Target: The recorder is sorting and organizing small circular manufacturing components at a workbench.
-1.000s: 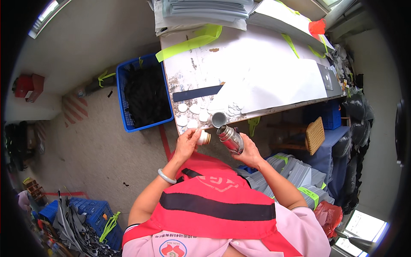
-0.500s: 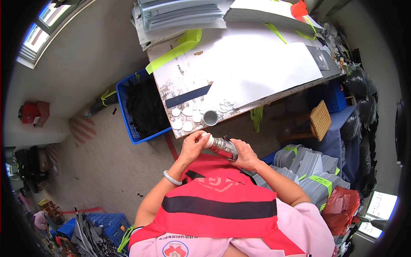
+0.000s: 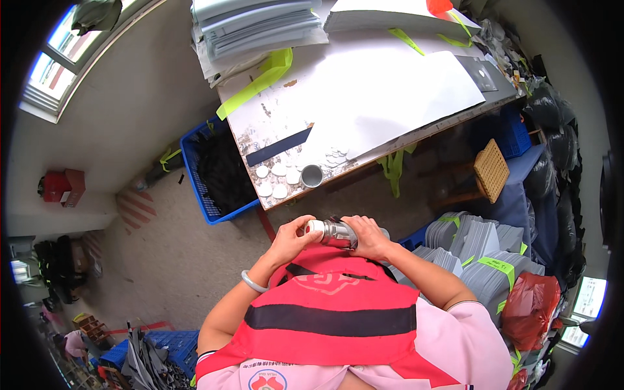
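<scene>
Just in front of my red apron, beyond the near table edge, I hold a silvery thermos flask lying almost level. The fingers of my left hand are closed round its white stopper at the left end. Wrapped over the flask's body is my right hand, which hides part of it; the rounded far end shows past the hand. A grey open-topped cup stands at the table corner. Several white round discs lie beside it, to the left.
The white-topped table carries a dark blue strip, a large white sheet and stacked sheets. A blue crate of dark material stands left of it. Grey stacked pieces and a woven seat are at the right.
The thermos flask has come down a little toward my chest and lies more level, both hands still on it. My view has shifted slightly.
</scene>
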`<action>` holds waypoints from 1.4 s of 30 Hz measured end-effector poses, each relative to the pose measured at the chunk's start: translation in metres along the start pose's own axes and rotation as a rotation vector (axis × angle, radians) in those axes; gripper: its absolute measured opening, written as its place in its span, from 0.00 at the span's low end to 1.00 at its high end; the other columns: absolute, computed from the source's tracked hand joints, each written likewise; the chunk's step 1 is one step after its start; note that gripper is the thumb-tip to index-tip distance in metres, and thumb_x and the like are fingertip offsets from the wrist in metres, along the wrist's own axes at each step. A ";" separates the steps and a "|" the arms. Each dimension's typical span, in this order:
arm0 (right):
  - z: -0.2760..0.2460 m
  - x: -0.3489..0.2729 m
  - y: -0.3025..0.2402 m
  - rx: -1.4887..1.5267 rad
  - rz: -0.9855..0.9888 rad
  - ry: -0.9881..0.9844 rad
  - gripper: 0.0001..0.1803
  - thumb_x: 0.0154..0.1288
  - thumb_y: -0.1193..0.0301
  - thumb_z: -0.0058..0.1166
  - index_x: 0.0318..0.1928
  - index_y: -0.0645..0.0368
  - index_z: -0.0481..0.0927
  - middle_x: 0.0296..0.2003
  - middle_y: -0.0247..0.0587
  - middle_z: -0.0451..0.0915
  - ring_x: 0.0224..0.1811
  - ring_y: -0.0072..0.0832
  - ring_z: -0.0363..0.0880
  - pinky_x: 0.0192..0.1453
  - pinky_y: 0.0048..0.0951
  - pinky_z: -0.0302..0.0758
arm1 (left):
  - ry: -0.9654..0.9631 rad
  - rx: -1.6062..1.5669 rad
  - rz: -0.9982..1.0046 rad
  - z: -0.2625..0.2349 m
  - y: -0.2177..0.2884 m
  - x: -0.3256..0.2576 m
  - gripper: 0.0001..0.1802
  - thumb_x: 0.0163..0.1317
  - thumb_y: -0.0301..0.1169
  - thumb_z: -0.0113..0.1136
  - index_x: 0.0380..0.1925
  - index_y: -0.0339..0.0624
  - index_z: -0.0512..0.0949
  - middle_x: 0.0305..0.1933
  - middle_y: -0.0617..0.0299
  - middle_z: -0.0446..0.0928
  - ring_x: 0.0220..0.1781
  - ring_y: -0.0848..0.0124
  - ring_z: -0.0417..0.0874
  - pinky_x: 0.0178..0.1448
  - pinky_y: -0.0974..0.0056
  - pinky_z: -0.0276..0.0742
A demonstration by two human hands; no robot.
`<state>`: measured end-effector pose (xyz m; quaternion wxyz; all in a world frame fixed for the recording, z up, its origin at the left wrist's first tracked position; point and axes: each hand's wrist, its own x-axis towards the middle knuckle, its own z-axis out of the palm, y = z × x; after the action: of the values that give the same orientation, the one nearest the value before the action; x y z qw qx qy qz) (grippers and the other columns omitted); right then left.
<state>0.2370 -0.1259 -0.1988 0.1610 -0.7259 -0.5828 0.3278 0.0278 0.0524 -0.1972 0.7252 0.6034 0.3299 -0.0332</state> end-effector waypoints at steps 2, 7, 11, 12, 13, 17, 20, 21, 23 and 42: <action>-0.001 -0.001 0.003 0.010 0.003 -0.030 0.49 0.42 0.61 0.76 0.67 0.54 0.68 0.54 0.49 0.75 0.58 0.49 0.72 0.66 0.45 0.67 | 0.007 0.048 0.100 0.001 -0.003 -0.001 0.27 0.65 0.33 0.69 0.62 0.35 0.76 0.55 0.53 0.81 0.50 0.74 0.82 0.52 0.66 0.81; 0.000 -0.010 0.008 0.131 -0.006 -0.109 0.48 0.42 0.61 0.76 0.67 0.56 0.69 0.54 0.49 0.76 0.58 0.49 0.72 0.66 0.45 0.67 | -0.062 0.258 0.409 0.009 0.001 -0.013 0.28 0.64 0.26 0.68 0.64 0.33 0.73 0.58 0.55 0.80 0.56 0.73 0.81 0.59 0.67 0.79; 0.008 -0.015 0.012 0.090 -0.002 -0.101 0.49 0.42 0.60 0.76 0.67 0.56 0.68 0.54 0.49 0.76 0.58 0.49 0.73 0.67 0.45 0.67 | 0.126 0.263 0.221 0.028 0.006 -0.019 0.27 0.62 0.24 0.69 0.63 0.35 0.75 0.63 0.52 0.77 0.61 0.69 0.80 0.61 0.65 0.79; 0.011 -0.017 0.012 0.075 -0.004 -0.096 0.49 0.43 0.60 0.75 0.68 0.55 0.68 0.55 0.50 0.76 0.58 0.50 0.73 0.67 0.46 0.67 | 0.122 0.268 0.220 0.029 0.009 -0.020 0.27 0.62 0.24 0.69 0.63 0.35 0.75 0.63 0.52 0.77 0.61 0.69 0.80 0.61 0.65 0.79; 0.012 -0.018 0.012 0.060 -0.011 -0.091 0.49 0.43 0.59 0.74 0.68 0.54 0.67 0.56 0.50 0.76 0.59 0.50 0.73 0.66 0.47 0.67 | 0.059 0.309 0.133 0.028 0.013 -0.021 0.28 0.61 0.25 0.70 0.62 0.37 0.76 0.65 0.50 0.75 0.63 0.65 0.79 0.63 0.63 0.78; 0.017 -0.027 0.026 0.165 -0.020 -0.175 0.50 0.43 0.59 0.74 0.69 0.54 0.67 0.57 0.51 0.76 0.60 0.51 0.73 0.67 0.47 0.67 | -0.051 0.574 0.536 0.036 0.011 -0.033 0.26 0.60 0.26 0.71 0.59 0.35 0.78 0.64 0.49 0.76 0.62 0.63 0.81 0.61 0.59 0.80; 0.017 -0.032 0.028 0.261 -0.012 -0.217 0.51 0.42 0.59 0.74 0.69 0.54 0.66 0.58 0.51 0.76 0.61 0.52 0.73 0.68 0.47 0.68 | 0.078 0.466 0.472 0.046 0.014 -0.034 0.27 0.59 0.26 0.71 0.59 0.35 0.77 0.63 0.49 0.76 0.59 0.60 0.82 0.61 0.59 0.80; 0.018 -0.034 0.027 0.236 -0.008 -0.186 0.51 0.42 0.59 0.75 0.69 0.54 0.66 0.58 0.51 0.76 0.60 0.52 0.73 0.68 0.47 0.68 | 0.210 0.362 0.385 0.050 0.016 -0.034 0.27 0.60 0.26 0.71 0.59 0.35 0.77 0.61 0.50 0.77 0.58 0.61 0.82 0.60 0.59 0.80; 0.016 -0.035 0.025 0.215 -0.002 -0.147 0.52 0.41 0.59 0.75 0.69 0.54 0.67 0.58 0.51 0.76 0.60 0.52 0.73 0.68 0.47 0.68 | 0.170 0.414 0.145 0.046 0.026 -0.036 0.26 0.61 0.26 0.71 0.59 0.34 0.77 0.59 0.52 0.76 0.56 0.62 0.82 0.59 0.61 0.80; 0.012 -0.030 0.022 0.232 -0.115 -0.148 0.48 0.43 0.64 0.75 0.66 0.58 0.68 0.56 0.50 0.78 0.60 0.47 0.74 0.69 0.44 0.68 | 0.098 0.256 0.398 0.055 0.014 -0.044 0.49 0.53 0.32 0.78 0.74 0.43 0.62 0.67 0.52 0.73 0.62 0.63 0.79 0.64 0.60 0.77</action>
<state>0.2419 -0.1621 -0.2129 0.2192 -0.6417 -0.5919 0.4357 0.0239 -0.0083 -0.1593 0.6183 0.7444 0.2323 0.0981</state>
